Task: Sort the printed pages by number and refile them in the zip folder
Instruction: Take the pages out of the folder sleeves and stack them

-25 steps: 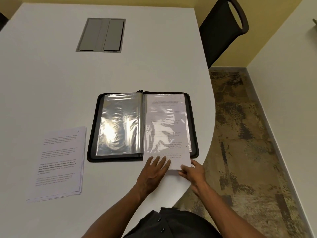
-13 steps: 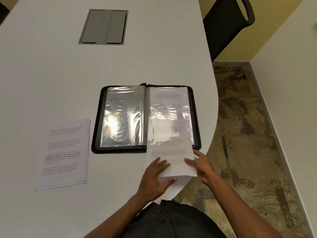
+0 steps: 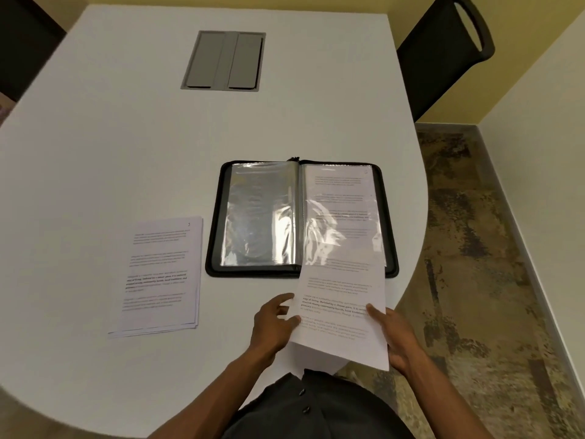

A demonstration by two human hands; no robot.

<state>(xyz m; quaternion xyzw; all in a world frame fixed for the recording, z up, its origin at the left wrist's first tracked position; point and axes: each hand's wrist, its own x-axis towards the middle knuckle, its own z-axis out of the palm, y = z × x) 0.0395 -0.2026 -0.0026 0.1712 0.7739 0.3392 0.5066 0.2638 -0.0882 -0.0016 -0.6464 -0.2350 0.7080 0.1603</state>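
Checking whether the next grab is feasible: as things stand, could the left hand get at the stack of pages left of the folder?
Probably yes. The stack of pages lies bare on the table, nothing between it and the left hand. But that hand now holds the left edge of the page and would have to let go first.

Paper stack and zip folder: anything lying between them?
Nothing: head view shows bare table between the paper stack and the folder.
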